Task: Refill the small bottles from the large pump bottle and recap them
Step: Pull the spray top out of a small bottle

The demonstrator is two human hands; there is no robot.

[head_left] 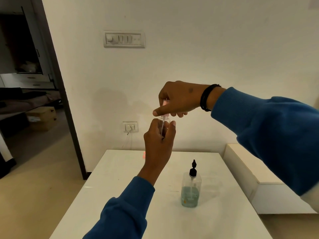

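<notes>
Above white table [120,195] w/ pump bottle [191,190], by wall: both hands clamped — left hand [158,142] round small bottle [164,124], right hand [177,99] on cap [165,103].

The small bottle [164,125] looks like clear, see-through plastic or glass — which one is hard to tell. Its pink cap [165,102] looks like smooth plastic. The large pump bottle [191,190] is clear and shiny, with a black plastic pump top [193,168]. The white table [120,187] is smooth and glossy — light shines off it. The blue sleeves [269,135] are soft knitted cloth with ribbed cuffs.
</notes>
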